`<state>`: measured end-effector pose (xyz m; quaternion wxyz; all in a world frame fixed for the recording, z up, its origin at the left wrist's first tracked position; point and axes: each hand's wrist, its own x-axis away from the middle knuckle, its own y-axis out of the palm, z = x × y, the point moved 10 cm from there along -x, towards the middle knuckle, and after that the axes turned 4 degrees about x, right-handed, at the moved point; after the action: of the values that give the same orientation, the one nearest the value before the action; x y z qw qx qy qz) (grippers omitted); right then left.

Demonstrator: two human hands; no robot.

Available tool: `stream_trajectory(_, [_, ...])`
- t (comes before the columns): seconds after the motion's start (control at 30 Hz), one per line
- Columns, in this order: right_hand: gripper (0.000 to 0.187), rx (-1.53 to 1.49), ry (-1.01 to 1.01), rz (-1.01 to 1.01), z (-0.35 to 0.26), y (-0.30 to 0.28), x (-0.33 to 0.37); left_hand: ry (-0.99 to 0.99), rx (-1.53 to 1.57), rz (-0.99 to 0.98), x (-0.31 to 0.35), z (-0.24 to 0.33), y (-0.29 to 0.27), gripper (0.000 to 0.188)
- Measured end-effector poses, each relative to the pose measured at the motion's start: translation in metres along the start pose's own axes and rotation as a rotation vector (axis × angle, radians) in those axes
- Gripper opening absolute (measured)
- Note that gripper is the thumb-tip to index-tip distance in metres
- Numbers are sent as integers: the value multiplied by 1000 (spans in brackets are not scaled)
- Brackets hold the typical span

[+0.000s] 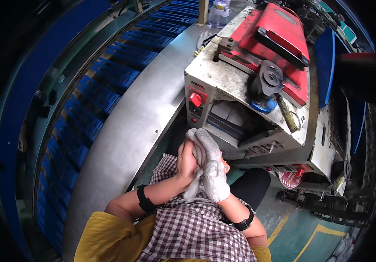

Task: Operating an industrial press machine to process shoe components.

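My left hand (186, 160) is bare, and my right hand (215, 180) wears a white knit work glove. They meet palm to palm in front of my apron. Between them is a second, greyish-white knit glove (202, 147); both hands are closed on it. Its limp fingers show above the hands and at the lower left. An orange edge (226, 165) peeks out by my right fingers; I cannot make out what it belongs to. How far the left fingertips reach into the loose glove is hidden.
Ahead stands a grimy white machine (236, 72) with a red cover (279, 32) and a red knob (195, 99). A curved metal ledge (122, 118) runs along a blue slatted conveyor (96, 94) on the left. A clear bottle (219, 14) stands at the back.
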<state>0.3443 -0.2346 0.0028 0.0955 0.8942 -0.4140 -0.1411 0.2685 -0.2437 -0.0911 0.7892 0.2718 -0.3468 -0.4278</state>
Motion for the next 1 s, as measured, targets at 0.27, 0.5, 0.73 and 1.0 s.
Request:
stream_trajectory(0.27, [92,312,3,-492,-7,83,-22,234,91,163,8,110,-23,45])
stream_trajectory(0.5, [84,156,62,-786,39,162,-51,664,-341,442,60,209,-110,34])
stream_trajectory(0.73, [63,496,-215,-573,78,148,-133,569,-620,742,110,251,-193,20])
stream_trajectory(1.0, [43,836,-330,-687,140,139,-179,724,-1582,677,114,236,-200,17])
